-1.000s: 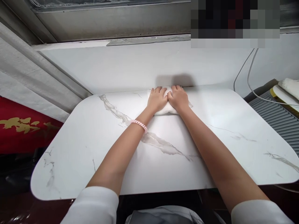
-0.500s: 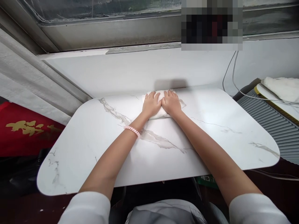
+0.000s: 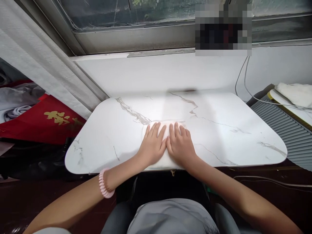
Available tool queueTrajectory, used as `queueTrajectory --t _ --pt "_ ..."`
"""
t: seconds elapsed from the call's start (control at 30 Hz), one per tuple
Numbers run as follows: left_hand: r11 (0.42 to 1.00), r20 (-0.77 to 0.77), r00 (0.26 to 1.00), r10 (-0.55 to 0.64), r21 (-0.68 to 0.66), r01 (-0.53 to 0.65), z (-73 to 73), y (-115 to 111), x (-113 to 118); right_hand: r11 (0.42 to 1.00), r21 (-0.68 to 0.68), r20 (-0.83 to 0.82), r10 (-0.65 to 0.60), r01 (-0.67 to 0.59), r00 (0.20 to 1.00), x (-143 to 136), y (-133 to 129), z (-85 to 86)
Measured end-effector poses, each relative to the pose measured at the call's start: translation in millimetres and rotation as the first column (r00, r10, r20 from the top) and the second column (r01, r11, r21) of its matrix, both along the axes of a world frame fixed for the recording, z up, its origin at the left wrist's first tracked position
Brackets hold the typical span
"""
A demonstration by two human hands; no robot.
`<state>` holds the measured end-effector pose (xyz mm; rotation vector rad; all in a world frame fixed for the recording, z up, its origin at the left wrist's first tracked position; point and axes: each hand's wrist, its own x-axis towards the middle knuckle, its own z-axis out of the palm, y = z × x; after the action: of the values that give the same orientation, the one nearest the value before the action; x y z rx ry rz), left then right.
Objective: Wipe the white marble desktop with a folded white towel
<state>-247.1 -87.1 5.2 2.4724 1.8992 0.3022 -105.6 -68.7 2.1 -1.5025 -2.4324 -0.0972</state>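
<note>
A folded white cloth (image 3: 162,161) lies on the white marble-patterned table (image 3: 97,130), at the middle of its near edge. Both hands rest flat on it, side by side, with the thumbs touching or nearly so. My left hand (image 3: 153,143) covers the cloth's left part, fingers spread and pointing away from me. My right hand (image 3: 181,143) covers the right part, its fingers also stretched out. A pink coiled band (image 3: 104,183) circles my left wrist. Much of the cloth is hidden under the palms.
Behind the table stands a white wall (image 3: 158,74) below a window. A grey-white curtain (image 3: 48,52) and red fabric with gold marks (image 3: 44,120) are at the left. On the right are a thin cable (image 3: 245,78), a ribbed grey surface (image 3: 280,120) and fluffy white material (image 3: 294,94).
Both hands and the cloth have come from the table's far edge to its near edge. The cloth now looks flatter and longer. The view has shifted somewhat to the left.
</note>
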Motion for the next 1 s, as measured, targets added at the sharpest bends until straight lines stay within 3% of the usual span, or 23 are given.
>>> queueTrajectory --t 0.1,0.23,0.37,0.57,0.73,0.9,1.0 --pt "1.0 0.013 1.0 -0.009 0.001 0.009 1.3 -26 -9 0.999 -0.017 -0.036 0.042 -0.043 0.998 -2 -25 -1.6" --pt "0.999 0.048 0.999 -0.022 -0.025 0.024 3.6 -39 -22 0.998 -0.029 -0.049 0.06 -0.061 0.997 -9 -35 0.8" --pt "0.999 0.041 0.999 0.014 -0.043 -0.012 5.3 -37 -36 0.989 -0.052 -0.044 0.138 -0.14 0.989 -16 -27 2.7" --pt "0.997 -0.014 1.0 0.003 -0.08 -0.004 5.3 -20 -60 0.974 -0.023 -0.081 0.224 -0.226 0.971 -31 -5 -7.6" --pt "0.995 -0.091 0.994 0.064 -0.073 -0.071 6.4 26 -75 0.965 -0.075 -0.076 0.245 -0.25 0.967 -55 46 -5.0" --pt "0.963 -0.085 0.981 0.172 -0.193 -0.186 9.7 102 -89 0.961 -0.099 -0.131 0.244 -0.258 0.961 -79 122 -1.8" --pt "0.965 -0.026 0.978 0.206 -0.16 -0.208 7.6 143 -98 0.969 -0.121 -0.161 0.197 -0.217 0.967 -90 162 -4.1"
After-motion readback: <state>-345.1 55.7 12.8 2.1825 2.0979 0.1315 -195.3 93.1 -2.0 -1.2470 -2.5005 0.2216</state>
